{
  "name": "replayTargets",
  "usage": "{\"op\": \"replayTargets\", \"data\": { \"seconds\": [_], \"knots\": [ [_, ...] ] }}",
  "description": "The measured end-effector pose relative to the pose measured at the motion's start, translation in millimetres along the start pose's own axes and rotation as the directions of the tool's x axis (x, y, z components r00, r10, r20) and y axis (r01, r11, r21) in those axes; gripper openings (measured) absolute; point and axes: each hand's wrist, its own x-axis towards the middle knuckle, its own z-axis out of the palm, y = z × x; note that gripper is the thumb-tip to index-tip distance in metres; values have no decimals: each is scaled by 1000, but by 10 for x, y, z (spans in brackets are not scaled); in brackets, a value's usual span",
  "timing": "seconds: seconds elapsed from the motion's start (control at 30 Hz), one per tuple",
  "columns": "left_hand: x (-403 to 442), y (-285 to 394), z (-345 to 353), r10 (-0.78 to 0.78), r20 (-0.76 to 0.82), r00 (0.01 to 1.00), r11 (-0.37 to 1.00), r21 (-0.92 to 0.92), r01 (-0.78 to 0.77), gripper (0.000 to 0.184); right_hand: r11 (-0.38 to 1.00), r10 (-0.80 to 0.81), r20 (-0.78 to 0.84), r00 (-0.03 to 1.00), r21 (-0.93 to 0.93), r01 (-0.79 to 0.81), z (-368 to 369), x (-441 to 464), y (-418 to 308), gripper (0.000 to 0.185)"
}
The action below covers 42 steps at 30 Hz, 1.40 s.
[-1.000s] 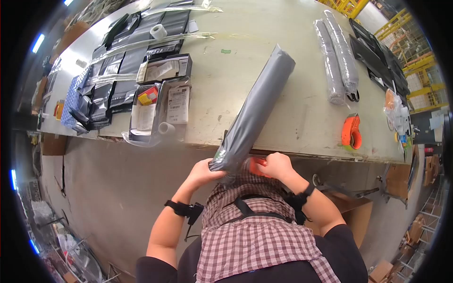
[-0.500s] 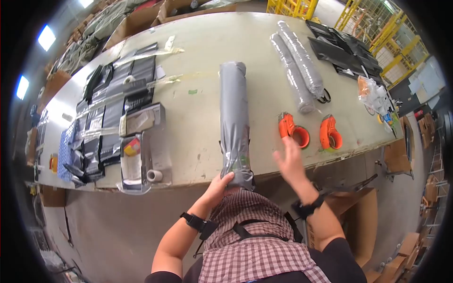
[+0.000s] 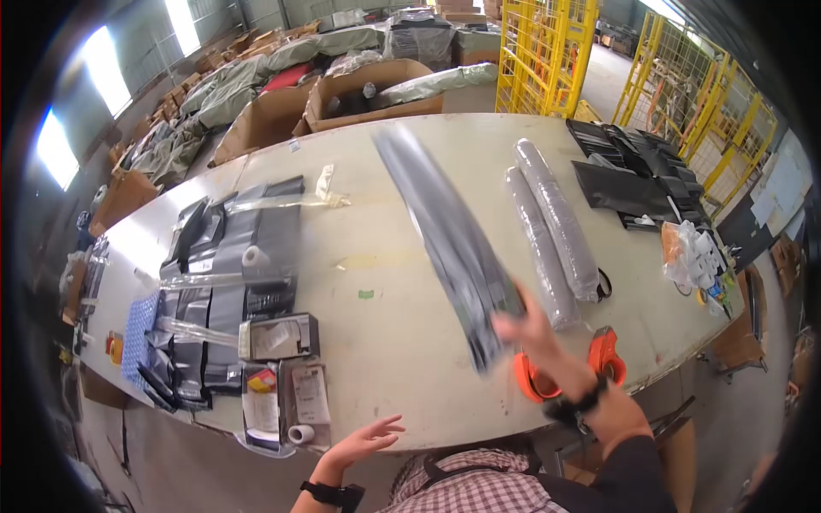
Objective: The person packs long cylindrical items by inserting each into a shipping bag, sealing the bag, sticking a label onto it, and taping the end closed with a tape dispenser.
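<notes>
A long roll in grey plastic wrapping (image 3: 440,218) lies slantwise over the middle of the table, blurred by motion. My right hand (image 3: 532,329) grips it near its close end, fingers around its right side. My left hand (image 3: 363,443) is at the table's front edge, fingers stretched out and holding nothing. Just below my right forearm is an orange tape dispenser (image 3: 528,379), partly covered by the arm. A second orange tape dispenser (image 3: 605,355) stands to its right. Whether the roll touches the tabletop I cannot tell.
Two clear-wrapped grey rolls (image 3: 556,218) lie right of centre. Black plastic bags (image 3: 278,218) and a box of papers (image 3: 286,336) occupy the left side. More black bags (image 3: 629,188) lie at the far right. Cardboard boxes (image 3: 376,107) and yellow cage frames (image 3: 547,56) stand beyond the table (image 3: 376,368).
The grey roll has moved away from my body and swung into a slant. My left hand has let go of it; my right hand now grips it. The view has tilted up.
</notes>
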Motion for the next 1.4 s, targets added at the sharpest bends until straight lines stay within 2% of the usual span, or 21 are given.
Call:
{"op": "replayTargets", "data": {
  "seconds": [0.03, 0.1, 0.17, 0.23, 0.27, 0.3, 0.37, 0.4, 0.43, 0.5, 0.53, 0.63, 0.7, 0.77, 0.8, 0.87, 0.97, 1.1, 1.13, 1.23, 1.4],
  "knots": [
    [118, 24, -21, 12, -66, 998, 998, 62, -8, 58, 998, -11, 14, 1000, 56, 11, 53, 519, -335, 82],
    [348, 289, 12, -8, -84, 996, 998, 62, 13, 54, 709, -281, -59, 958, 660, 249, -15, 1501, -414, 85],
    [464, 451, 17, 38, -92, 995, 999, 26, -35, 53, 880, -472, -130, 872, -22, 474, -285, 1778, -581, 82],
    [470, 482, 5, 49, -115, 992, 998, -24, -52, 47, 571, -625, -27, 780, -697, 434, -719, 1798, -668, 80],
    [440, 380, -31, 4, -117, 993, 993, -113, -18, 45, 394, -481, -54, 875, -905, 161, -1234, 1789, -306, 86],
    [423, 306, -76, -35, -134, 990, 979, -205, 7, 42, 128, -344, -121, 931, -989, -81, -1801, 1805, 54, 92],
    [430, 99, -180, -53, -158, 986, 996, -79, 41, 39, -24, -31, -295, 955, -955, -295, -2501, 1569, 721, 118],
    [380, -23, -237, -73, -188, 980, 997, -29, 68, 37, 387, 107, -245, 964, -882, -267, -2664, 1410, 922, 125],
    [325, -60, -297, -15, -238, 971, 999, -47, 4, 32, 357, -28, -201, 979, -917, -178, -2494, 1322, 937, 126],
    [64, 160, -544, 106, -441, 891, 994, 79, -79, 24, 143, 332, -580, 744, -749, -647, -1997, 1469, 428, 119],
    [-123, 374, -734, 182, -567, 803, 974, 217, -68, 20, 337, 292, -469, 834, -765, -548, -2050, 1502, 531, 113],
    [-653, 353, -1957, 578, -780, 241, 799, 601, 29, 13, 803, 279, -243, 929, -471, -364, -1388, 1265, 246, 100],
    [-1070, 309, -2725, 672, -740, -26, 664, 586, 465, 12, 902, 227, -140, 964, -343, -262, -685, 890, 171, 94],
    [-1316, -281, -3657, 943, -313, 109, 148, 691, 708, 16, 907, 210, -69, 975, -358, -221, -172, 364, 302, 91],
    [-1361, -325, -3788, 888, -339, 310, 76, 774, 628, 19, 909, 254, -47, 966, -330, -255, 57, 79, 426, 90],
    [-1391, -451, -3928, 671, -301, 677, 4, 915, 403, 24, 656, 243, -83, 966, -720, -227, 405, -564, 808, 89],
    [-1371, -318, -3855, 259, -701, 664, 588, 660, 467, 25, 473, 287, -211, 934, -817, -330, 842, -1242, 902, 86],
    [-1371, -131, -3750, 208, -821, 531, 36, 549, 835, 41, 328, 173, -307, 936, -878, -348, 933, -1644, 1086, 86],
    [-1356, -35, -3721, 45, -850, 524, -26, 524, 851, 53, 320, 171, -325, 930, -875, -364, 919, -1622, 1085, 86],
    [-1442, -325, -3838, 249, -531, 810, -169, 800, 577, 56, 300, 160, -335, 929, -880, -369, 829, -1449, 1098, 87],
    [-1527, -569, -4050, 565, -343, 750, 102, 932, 349, 36, 203, 180, -328, 927, -910, -362, 676, -1075, 1082, 89]
  ]
}}
